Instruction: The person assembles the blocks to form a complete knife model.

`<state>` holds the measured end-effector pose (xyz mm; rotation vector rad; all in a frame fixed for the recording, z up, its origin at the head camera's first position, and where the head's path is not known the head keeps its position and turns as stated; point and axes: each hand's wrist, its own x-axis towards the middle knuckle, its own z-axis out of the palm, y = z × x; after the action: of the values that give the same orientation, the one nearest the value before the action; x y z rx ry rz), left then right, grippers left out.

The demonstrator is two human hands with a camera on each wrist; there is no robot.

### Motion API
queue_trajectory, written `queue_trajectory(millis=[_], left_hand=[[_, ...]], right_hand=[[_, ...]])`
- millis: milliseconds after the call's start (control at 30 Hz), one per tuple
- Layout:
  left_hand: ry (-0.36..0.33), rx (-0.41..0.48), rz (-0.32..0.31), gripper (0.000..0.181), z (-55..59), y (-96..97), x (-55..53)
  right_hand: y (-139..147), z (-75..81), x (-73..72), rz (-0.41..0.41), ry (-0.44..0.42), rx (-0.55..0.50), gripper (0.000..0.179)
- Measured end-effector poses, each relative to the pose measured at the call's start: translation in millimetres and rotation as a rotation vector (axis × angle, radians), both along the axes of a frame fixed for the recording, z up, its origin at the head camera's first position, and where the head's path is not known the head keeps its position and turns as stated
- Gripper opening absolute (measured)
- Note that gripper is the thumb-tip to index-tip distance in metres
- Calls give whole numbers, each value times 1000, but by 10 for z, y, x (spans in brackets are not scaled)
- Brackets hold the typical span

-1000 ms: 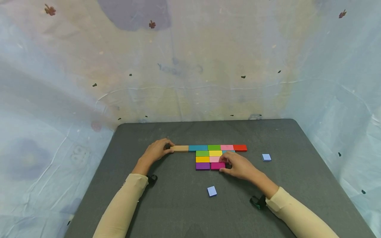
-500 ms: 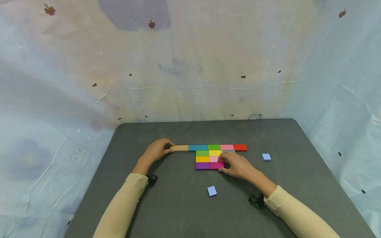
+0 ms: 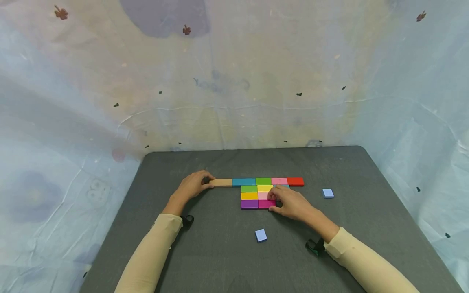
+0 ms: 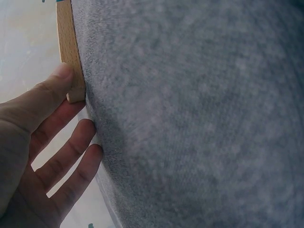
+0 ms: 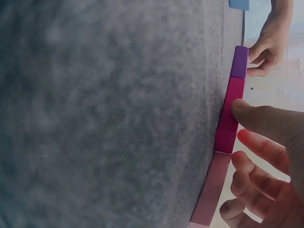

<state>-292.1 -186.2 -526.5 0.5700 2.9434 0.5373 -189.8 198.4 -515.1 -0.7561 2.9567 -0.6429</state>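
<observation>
My left hand (image 3: 191, 186) pinches the outer end of a plain wooden block (image 3: 222, 183), which heads a long back row. In the left wrist view the thumb lies on that block (image 4: 71, 42) and the other fingers spread beside it. My right hand (image 3: 294, 203) pinches a magenta block (image 3: 265, 204) between thumb and fingertips. It lies flush beside a purple block (image 3: 249, 204) in the front row. Behind these come an orange-yellow block (image 3: 249, 196) and a pink block (image 3: 263, 196), then a green one (image 3: 249, 189) and a yellow one (image 3: 265, 188). My right fingers hide part of the right side.
The back row continues with blue (image 3: 243, 182), green (image 3: 263, 181), pink (image 3: 279, 181) and red (image 3: 295, 182) blocks. Two loose light blue blocks lie apart: one in front (image 3: 261, 235), one block to the right (image 3: 327, 193). The dark table (image 3: 220, 260) meets a sheet wall (image 3: 234, 122) behind.
My right hand has slid the magenta block slightly left, closing the thin gap to the purple block. The left hand and wooden block have stayed put.
</observation>
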Motion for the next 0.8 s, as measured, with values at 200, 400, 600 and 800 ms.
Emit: queue_trajectory(millis=[200,400,600,800], left_hand=[[3,0,3,32,0,3,1],[4,4,5,33,-8,2,1],[1,2,5,33,-15,-4,-4],[0,5,3,33,-23,-12,-3]], right_hand=[[10,10,-2,3,-16,-3,30],[102,31,8,-24,-43,-51,30],[288,84,29,-55,-50,-126,28],[525,120,49,-57,-14,-177,24]])
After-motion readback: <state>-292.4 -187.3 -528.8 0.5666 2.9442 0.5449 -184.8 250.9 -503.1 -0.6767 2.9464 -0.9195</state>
